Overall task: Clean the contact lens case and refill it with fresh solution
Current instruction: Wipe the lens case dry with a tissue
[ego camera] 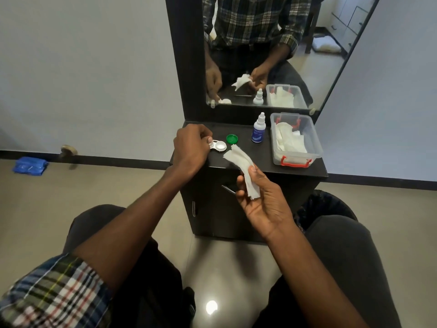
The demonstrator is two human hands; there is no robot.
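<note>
A white contact lens case (pixel 219 146) lies on the black cabinet top (pixel 262 159), its right well uncovered. My left hand (pixel 190 147) pinches the case's left end, thumb on top. A green cap (pixel 232 138) lies just behind the case. My right hand (pixel 262 200) holds a strip of white tissue (pixel 241 166) between thumb and fingers, in front of the cabinet's edge and right of the case. A small solution bottle (pixel 258 129) with a blue label and white nozzle stands upright at the back.
A clear plastic box (pixel 315 147) with red latches holds white tissues at the right end of the cabinet top. A mirror (pixel 260 55) rises behind. A blue cloth (pixel 29 165) lies on the floor at the left. My knees flank the cabinet.
</note>
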